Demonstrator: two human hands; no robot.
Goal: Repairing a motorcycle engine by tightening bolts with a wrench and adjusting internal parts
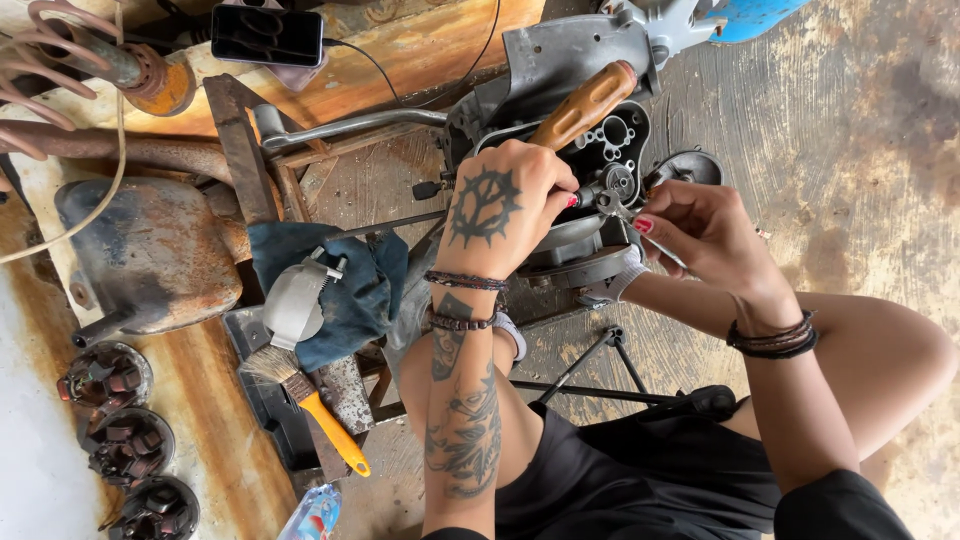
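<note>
the left hand [505, 205], tattooed on its back, is closed around a tool with a wooden handle [585, 103] that slants up and to the right above the knuckles; its working end is hidden behind the fingers, down against the dark engine casing [610, 150]; the right hand [700, 230] sits just beside it, fingers pinched narrow on a thin metal tool [625, 212] whose tip meets a small round fitting on the casing, between the two hands; the casing stands on a frame in front of the person's knees, a grey metal cover [560, 55] rising behind it; to the left, a blue rag [355, 290] lies on the bench with a pale grey metal part [295, 300] resting on it; near that, a paintbrush with a yellow handle [310, 405] lies at a slant; a rusty tank [150, 255] sits further left, and three dark wound coils [125, 445] line the left lower edge; a phone [267, 35] rests at the top on the worn orange board.
</note>
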